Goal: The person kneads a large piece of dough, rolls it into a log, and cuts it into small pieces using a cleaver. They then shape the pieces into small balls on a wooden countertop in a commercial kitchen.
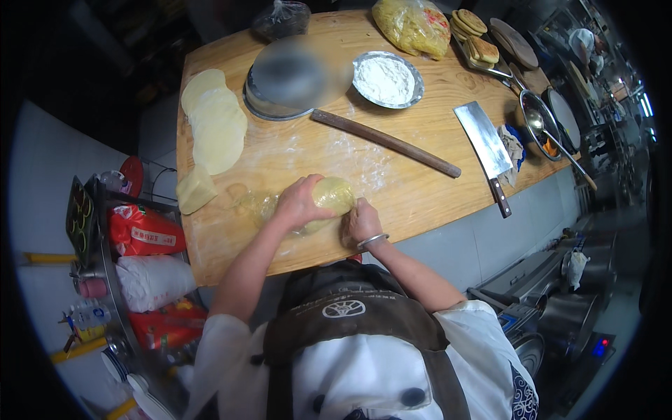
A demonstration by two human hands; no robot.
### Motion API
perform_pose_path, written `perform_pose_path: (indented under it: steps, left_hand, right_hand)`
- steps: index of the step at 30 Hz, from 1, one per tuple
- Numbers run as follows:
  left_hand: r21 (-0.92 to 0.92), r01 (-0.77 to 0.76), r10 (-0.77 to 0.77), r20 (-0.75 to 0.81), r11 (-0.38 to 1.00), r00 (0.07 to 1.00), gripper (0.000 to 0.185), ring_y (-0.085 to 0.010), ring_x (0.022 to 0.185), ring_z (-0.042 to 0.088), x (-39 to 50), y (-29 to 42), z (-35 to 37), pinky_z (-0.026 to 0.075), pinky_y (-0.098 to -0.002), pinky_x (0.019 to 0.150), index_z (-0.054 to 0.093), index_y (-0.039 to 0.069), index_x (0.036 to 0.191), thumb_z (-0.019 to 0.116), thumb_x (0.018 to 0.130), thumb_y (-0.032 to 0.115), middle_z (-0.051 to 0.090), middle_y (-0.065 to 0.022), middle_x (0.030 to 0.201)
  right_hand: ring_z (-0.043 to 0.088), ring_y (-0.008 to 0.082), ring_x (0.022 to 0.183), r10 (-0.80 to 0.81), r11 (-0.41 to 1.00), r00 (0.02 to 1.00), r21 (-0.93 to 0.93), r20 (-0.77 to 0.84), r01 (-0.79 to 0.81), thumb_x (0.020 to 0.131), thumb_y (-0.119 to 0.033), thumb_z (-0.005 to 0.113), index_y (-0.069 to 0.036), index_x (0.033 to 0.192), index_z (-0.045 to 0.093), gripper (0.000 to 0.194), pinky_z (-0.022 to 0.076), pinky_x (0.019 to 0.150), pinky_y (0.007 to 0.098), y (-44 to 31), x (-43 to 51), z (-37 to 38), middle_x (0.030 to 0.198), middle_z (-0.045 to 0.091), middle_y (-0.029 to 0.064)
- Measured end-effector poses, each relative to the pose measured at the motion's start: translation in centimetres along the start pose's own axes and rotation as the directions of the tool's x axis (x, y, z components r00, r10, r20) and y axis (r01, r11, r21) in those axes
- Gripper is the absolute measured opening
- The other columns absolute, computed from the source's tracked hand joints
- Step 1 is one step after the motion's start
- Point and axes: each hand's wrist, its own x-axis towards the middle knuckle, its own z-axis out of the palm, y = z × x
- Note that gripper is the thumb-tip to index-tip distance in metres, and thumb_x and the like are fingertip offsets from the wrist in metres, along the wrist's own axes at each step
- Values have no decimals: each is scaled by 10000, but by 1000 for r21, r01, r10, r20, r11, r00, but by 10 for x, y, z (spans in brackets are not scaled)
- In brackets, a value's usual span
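Observation:
A lump of yellowish dough [335,195] lies on the wooden table in clear plastic wrap [258,206], which trails off to the left. My left hand [302,203] grips the dough from its left side, thumb along the near face. At the dough's right end my right hand [364,223] is curled into a fist on the gathered plastic; its fingertips are hidden. Beyond the hands, a wooden rolling pin [386,143] rests slantwise on flour-dusted wood. Overlapping flat dough sheets [218,123] are at the left, with a dough block [196,190] nearer me.
Behind the pin stand a round metal pan [278,114], partly blurred, and a bowl of flour [387,80]. A cleaver [485,139] lies at the right, its handle past the table edge [420,227]. Beside it are a cloth [509,155] and a metal pot with a ladle [535,122].

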Motion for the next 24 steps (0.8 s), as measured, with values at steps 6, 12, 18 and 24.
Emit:
perform_pose_path:
  steps: [6,12,18,24]
  left_hand:
    - [-359,221,-147,223,907,964,771,-245,999,614,24,-13,-14,473,-328,876,538,-4,1202,832,588,357,633,-166,1097]
    - [-369,246,-190,183,896,965,819,-250,1053,589,25,-15,-12,462,-332,896,513,-40,1227,824,597,380,600,-191,1162]
    - [32,31,-31,30,999,999,851,-313,1117,529,10,-3,0,424,-389,950,471,25,1288,798,611,424,548,-180,1209]
    - [360,-235,252,0,903,968,747,-282,1002,520,-16,24,11,428,-398,865,498,73,1212,814,594,350,546,-110,1046]
  right_hand:
    - [636,404,699,241,911,965,320,103,-262,861,-105,472,37,914,504,155,505,644,484,-15,4,10,745,630,255]
    - [645,394,723,95,866,969,-500,226,32,871,-262,468,2,888,575,285,504,661,491,-47,6,8,804,649,255]
    - [646,326,683,127,973,890,-228,438,-27,893,-228,484,-3,886,593,251,506,626,443,-43,-7,6,772,652,217]
    - [591,182,593,-232,973,861,116,453,201,843,-98,621,-21,937,587,126,481,547,329,0,-47,-13,748,635,101]
